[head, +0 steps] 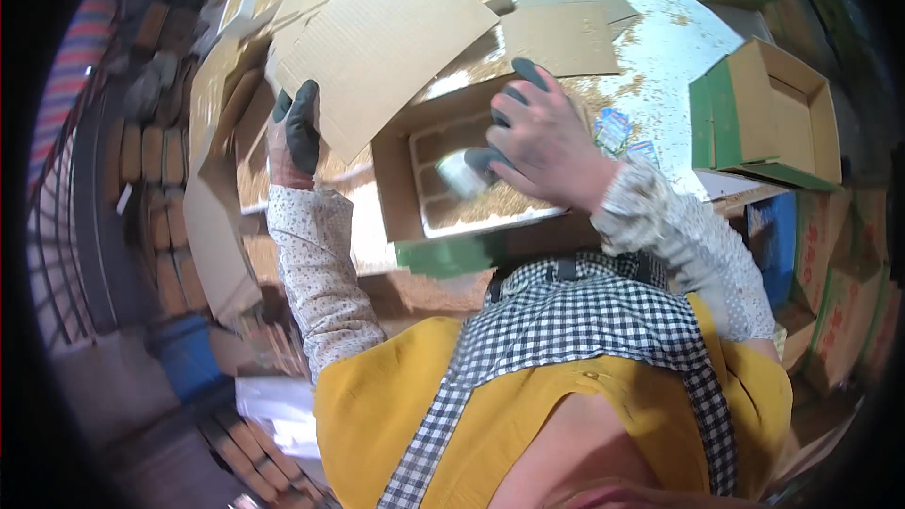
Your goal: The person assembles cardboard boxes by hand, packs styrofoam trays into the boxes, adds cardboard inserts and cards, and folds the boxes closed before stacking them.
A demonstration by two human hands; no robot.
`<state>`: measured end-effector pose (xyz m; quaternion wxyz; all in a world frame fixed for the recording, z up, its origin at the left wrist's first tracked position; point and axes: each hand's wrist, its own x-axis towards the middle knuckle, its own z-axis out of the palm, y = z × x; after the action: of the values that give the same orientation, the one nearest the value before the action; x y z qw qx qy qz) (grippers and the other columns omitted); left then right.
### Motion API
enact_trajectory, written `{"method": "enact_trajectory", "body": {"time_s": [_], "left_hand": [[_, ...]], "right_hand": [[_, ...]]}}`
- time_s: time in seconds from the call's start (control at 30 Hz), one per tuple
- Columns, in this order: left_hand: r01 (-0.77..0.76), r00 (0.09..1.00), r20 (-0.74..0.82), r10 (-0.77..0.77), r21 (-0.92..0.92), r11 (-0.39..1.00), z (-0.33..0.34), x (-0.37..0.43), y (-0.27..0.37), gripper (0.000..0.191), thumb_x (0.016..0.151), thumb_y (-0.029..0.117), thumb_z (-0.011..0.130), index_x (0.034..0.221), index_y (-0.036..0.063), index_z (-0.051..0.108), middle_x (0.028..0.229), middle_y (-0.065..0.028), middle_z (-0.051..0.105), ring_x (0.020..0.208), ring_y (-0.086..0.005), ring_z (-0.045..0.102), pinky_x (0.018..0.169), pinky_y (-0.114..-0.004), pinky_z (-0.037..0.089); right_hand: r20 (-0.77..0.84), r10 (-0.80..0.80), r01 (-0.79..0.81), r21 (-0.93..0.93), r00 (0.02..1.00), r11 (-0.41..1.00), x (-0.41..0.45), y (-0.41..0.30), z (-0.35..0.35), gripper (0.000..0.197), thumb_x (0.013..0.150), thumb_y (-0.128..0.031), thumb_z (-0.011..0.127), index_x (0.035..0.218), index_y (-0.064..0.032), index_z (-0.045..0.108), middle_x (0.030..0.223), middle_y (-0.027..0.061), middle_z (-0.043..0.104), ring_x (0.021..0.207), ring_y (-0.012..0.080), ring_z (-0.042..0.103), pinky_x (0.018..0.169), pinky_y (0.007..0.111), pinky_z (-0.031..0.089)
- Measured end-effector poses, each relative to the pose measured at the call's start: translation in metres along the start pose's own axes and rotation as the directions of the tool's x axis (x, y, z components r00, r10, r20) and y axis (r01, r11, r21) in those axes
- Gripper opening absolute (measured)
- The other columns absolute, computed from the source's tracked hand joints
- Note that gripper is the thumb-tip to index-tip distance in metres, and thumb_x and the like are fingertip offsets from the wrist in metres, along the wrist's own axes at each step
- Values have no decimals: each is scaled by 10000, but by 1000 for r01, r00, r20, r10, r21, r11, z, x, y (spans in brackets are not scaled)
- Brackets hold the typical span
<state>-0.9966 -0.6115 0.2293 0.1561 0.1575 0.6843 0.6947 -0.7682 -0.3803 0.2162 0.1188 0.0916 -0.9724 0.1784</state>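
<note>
My left hand (298, 129), with dark finger covers, grips the lower left corner of a flat corrugated cardboard sheet (396, 42). My right hand (541, 131), also with dark finger covers, is over an open cardboard box (396, 191) with a green outer side. A small, blurred white-and-green item (463, 175) is at its thumb and looks held, its kind unclear. Inside the box lies a white foam tray (488, 220) with compartments and a layer of tan, grain-like material.
More cardboard pieces (565, 39) lie on a white table (672, 35) scattered with tan bits. Small blue printed packets (614, 129) lie right of the box. An open green-sided box (767, 113) stands at the right, with stacked cartons (841, 318) below it.
</note>
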Motion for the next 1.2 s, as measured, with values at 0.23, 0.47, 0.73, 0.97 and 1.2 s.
{"method": "enact_trajectory", "body": {"time_s": [0.23,0.47,0.73,0.97,1.2], "left_hand": [[-21,996,-79,31,123,992,-34,-98,-3,572,838,74,608,1344,2,352,1249,-111,504,1075,-201,547,917,-309,463],[-332,854,330,403,941,-68,25,-115,-92,665,719,204,727,1289,62,415,725,-96,594,602,-281,595,556,-387,469],[-412,904,396,-158,908,-81,39,-119,-46,337,770,352,645,930,56,655,861,-119,655,744,-243,639,664,-368,498],[18,995,78,-61,466,884,-21,-108,-29,245,806,125,629,1001,-22,648,900,-124,685,781,-141,649,724,-271,519],[82,985,124,-119,272,959,-68,-114,-47,295,812,111,636,1082,-5,611,927,-78,643,794,-121,599,741,-236,489]], "right_hand": [[-232,358,-146,622,904,770,-25,35,-7,302,773,-32,581,1073,4,571,1011,138,611,997,243,577,877,341,454],[-28,-258,256,-59,966,965,-16,-18,9,476,782,-379,627,1182,-133,548,1140,147,548,1088,342,512,949,416,384],[629,-278,1,403,726,915,2,-11,58,404,781,-275,614,1138,-90,574,1113,190,578,1099,358,507,905,393,441],[607,193,18,-323,771,946,45,-3,63,489,685,-224,701,1134,-96,552,1041,156,515,1050,313,518,834,400,479],[-21,-62,65,248,998,967,26,27,26,285,764,-175,638,993,-10,594,902,164,586,843,322,589,761,375,480]]}}
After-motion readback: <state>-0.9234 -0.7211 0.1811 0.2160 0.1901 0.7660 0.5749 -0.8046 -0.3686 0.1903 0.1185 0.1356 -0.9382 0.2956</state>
